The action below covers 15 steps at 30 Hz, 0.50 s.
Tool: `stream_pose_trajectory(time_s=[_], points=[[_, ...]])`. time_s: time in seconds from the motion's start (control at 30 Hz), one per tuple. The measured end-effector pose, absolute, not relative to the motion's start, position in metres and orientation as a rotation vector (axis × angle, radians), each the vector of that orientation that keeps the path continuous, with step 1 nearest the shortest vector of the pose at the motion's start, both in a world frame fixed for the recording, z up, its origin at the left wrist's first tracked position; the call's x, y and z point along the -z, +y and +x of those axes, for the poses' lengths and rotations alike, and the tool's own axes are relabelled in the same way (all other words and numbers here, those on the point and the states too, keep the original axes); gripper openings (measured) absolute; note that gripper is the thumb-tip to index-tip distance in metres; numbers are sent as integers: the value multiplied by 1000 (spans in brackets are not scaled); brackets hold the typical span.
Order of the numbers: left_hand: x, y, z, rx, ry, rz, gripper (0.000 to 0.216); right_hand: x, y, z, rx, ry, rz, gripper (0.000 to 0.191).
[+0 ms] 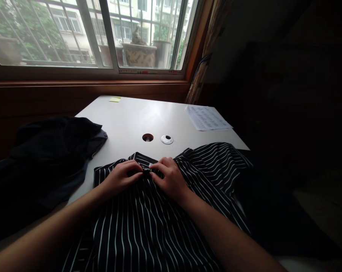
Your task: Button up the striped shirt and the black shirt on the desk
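Note:
A black shirt with white stripes (136,226) is spread over the near part of the white table, its collar toward the window. At the collar, my left hand (124,173) pinches the dark cloth between thumb and fingers. Just to the right, my right hand (168,175) pinches the same collar area, the fingertips of both hands almost meeting. A small pale label shows behind the right fingers. Whether a button lies between the fingertips I cannot tell. One striped sleeve (218,162) stretches out to the right.
Dark clothing (54,151) is heaped at the table's left. Printed sheets (206,118) lie at the back right of the white table (125,117), and a yellow sticky note (115,99) at the back left. Beyond the hands are a round cable hole (147,137) and a white ring-shaped cover (167,139).

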<state>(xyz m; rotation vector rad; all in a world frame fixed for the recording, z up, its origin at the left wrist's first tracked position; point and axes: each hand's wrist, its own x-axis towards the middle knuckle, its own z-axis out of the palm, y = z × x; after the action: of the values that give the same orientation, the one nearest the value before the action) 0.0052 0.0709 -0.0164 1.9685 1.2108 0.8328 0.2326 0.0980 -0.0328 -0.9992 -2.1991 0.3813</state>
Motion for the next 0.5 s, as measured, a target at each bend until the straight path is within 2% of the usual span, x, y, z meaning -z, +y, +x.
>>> stream_pose_trajectory(time_s=[0.13, 0.27, 0.5], points=[[13, 72, -2, -750, 1285, 1701, 28, 33, 100, 235, -371, -2141, -976, 21], [11, 73, -6, -725, 1273, 1531, 37, 33, 102, 237, -415, -2097, -949, 13], [2, 72, -2, -617, 1283, 1532, 36, 30, 100, 235, -749, -1833, -999, 7]])
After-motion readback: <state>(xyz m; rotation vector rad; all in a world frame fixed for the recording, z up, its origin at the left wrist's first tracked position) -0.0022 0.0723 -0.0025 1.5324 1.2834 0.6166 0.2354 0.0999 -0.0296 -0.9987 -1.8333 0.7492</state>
